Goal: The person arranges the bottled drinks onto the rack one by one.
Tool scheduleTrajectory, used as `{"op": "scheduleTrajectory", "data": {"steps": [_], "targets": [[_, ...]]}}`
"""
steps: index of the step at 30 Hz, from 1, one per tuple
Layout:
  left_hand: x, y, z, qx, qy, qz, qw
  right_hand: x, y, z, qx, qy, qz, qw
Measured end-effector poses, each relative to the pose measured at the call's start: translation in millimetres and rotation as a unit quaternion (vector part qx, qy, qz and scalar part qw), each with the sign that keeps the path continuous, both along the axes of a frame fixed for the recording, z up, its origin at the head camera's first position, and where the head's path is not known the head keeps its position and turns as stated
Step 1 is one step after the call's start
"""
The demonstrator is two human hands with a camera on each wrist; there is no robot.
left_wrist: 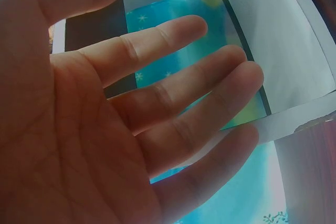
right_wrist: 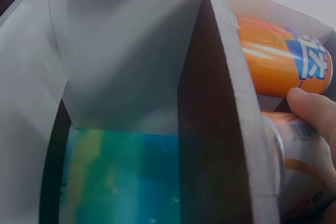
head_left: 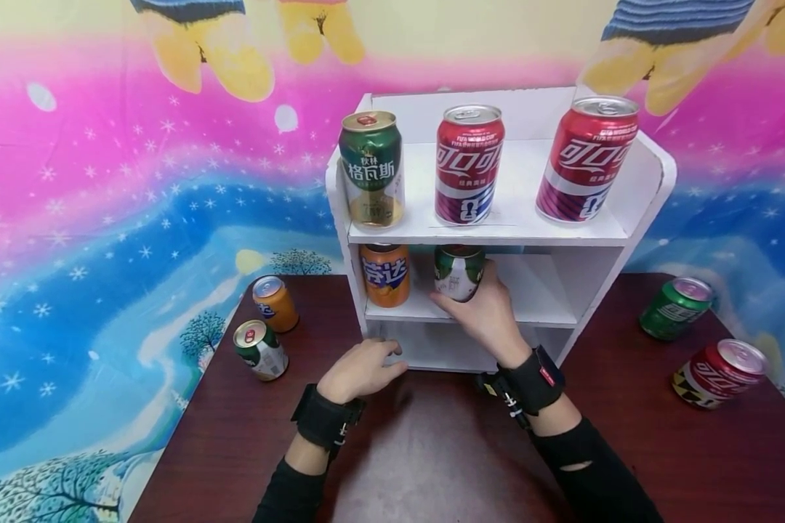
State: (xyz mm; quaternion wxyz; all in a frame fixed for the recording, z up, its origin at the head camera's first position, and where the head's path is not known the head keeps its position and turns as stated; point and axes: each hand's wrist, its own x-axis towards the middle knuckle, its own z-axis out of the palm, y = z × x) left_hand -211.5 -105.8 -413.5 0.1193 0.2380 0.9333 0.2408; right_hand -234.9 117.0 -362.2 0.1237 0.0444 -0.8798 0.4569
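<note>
On the middle shelf, my right hand (head_left: 490, 312) grips a green-and-white drink can (head_left: 459, 274), with the thumb at its left front and the other fingers mostly hidden. The right wrist view shows the thumb (right_wrist: 315, 111) beside this can's white, barcoded side (right_wrist: 307, 166). To its left on that shelf stands an orange soda can (head_left: 384, 276). My left hand (head_left: 361, 369) holds nothing and hovers by the left front of the bottom shelf (head_left: 432, 349). Its fingers (left_wrist: 173, 93) are spread and nearly straight in the left wrist view.
Along the top of the white rack (head_left: 650, 171) stand a green-and-gold can (head_left: 371, 171) and two red cola cans (head_left: 469, 167), (head_left: 587, 160). Left on the dark table (head_left: 425, 450) are an orange can (head_left: 276, 305) and a green-white can (head_left: 262, 352); right, a green can (head_left: 675, 311) and red can (head_left: 716, 374).
</note>
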Motion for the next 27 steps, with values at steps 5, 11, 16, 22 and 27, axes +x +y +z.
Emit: {"op": "scheduleTrajectory", "data": {"steps": [5,11,16,22,27], "targets": [[-0.7,0,-0.6,0.003,-0.001,0.002,1.0,-2.5,0,-2.0,-0.007,-0.001,0.013,1.0],[-1.5,-1,-0.7,-0.001,0.001,0.001,1.0,-2.4,2,-0.9,-0.023,-0.018,0.038,0.999],[-2.5,0,0.3,-0.013,0.002,0.007,0.9999,-2.3,5,-0.5,-0.03,-0.034,0.047,0.998],[-2.4,-1,-0.9,-0.016,0.001,0.005,0.9999,-0.8,8,-6.4,-0.024,-0.03,0.049,0.998],[-3.4,-1,-2.2,-0.015,-0.004,0.002,0.9999,0.6,0,-12.3,-0.01,0.015,0.001,1.0]]}}
